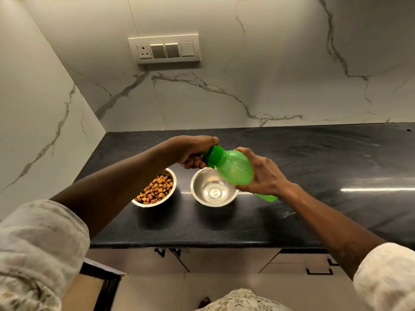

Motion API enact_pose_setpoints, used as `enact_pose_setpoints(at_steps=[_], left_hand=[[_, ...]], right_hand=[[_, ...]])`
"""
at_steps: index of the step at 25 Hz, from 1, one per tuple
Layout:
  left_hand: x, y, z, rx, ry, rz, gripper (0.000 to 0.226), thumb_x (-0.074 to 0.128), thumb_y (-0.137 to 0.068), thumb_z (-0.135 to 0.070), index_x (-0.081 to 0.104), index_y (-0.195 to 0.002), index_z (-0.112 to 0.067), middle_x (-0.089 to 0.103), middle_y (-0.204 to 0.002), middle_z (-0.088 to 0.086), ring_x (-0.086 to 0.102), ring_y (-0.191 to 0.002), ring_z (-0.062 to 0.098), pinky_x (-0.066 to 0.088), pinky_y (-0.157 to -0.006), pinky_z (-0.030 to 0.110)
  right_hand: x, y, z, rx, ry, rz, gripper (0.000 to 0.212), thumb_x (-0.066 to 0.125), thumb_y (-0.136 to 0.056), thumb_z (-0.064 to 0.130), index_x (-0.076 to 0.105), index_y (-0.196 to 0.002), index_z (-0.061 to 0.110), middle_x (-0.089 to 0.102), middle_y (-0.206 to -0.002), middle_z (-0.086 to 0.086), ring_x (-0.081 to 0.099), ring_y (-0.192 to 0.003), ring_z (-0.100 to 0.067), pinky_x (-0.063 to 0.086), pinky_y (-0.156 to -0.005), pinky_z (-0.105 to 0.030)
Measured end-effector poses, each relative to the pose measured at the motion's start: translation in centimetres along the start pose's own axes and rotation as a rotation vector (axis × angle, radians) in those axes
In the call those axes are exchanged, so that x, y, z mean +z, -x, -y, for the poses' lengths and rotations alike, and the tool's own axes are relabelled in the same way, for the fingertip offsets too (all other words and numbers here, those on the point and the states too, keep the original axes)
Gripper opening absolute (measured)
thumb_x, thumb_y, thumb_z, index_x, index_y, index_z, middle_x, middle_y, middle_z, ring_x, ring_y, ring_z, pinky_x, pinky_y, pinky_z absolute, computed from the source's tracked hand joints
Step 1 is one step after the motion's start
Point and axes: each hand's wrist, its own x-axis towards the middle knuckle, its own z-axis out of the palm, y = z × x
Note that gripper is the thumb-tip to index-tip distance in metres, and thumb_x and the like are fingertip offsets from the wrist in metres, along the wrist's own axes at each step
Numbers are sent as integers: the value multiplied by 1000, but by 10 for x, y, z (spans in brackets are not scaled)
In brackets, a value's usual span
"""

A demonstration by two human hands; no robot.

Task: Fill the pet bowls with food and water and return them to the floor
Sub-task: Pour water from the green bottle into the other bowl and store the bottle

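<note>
Two steel bowls stand side by side on the black counter (314,167). The left bowl (157,189) holds brown kibble. The right bowl (213,189) shows a shiny bottom, with perhaps a little clear water in it. Above the right bowl a green plastic bottle (235,168) lies tilted, its cap end pointing left. My right hand (262,173) grips the bottle's body. My left hand (193,151) is closed around the green cap (213,154), which sits on the bottle's neck.
A marble wall rises behind and to the left, with a switch and socket panel (165,49) above the counter. Cabinet doors (224,259) and a tiled floor lie below the counter's front edge. A dark-framed object (101,277) stands at the lower left.
</note>
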Motion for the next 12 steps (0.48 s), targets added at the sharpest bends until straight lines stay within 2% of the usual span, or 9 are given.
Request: enact_pose_setpoints(at_steps=[2,5,8,10,12], left_hand=[[-2,-6,8,-52,30,91,65,36,-98,-64,65,-80,-9,55,-53,1,38,-38,8,27,-40,14],[-11,-15,23,-68,118,154,66,38,-97,-66,66,-81,-9,57,-58,2,40,-42,8,27,-46,18],[-19,-22,43,-67,179,57,72,51,-95,-69,68,-94,1,68,-62,9,59,-48,13,47,-46,18],[-17,-29,59,-45,240,28,72,64,-91,-67,66,-105,4,76,-72,17,74,-58,21,62,-54,26],[-9,-39,72,3,354,8,70,74,-88,-59,62,-116,4,79,-88,23,80,-73,28,67,-66,34]], right_hand=[[2,4,-1,-14,22,22,103,86,-65,56,31,-149,33,68,-115,-3,69,-87,-25,59,-79,-43],[4,9,-6,20,32,21,102,84,-65,57,32,-148,33,67,-114,-1,68,-87,-24,60,-79,-45],[5,15,-15,81,79,51,102,86,-66,56,31,-149,32,67,-115,-2,67,-89,-24,58,-79,-41],[7,18,-19,113,153,100,103,85,-66,54,29,-149,33,67,-115,-3,67,-90,-25,55,-80,-41],[11,18,-22,156,227,147,104,84,-66,53,26,-150,35,67,-114,-5,68,-91,-28,55,-82,-44]])
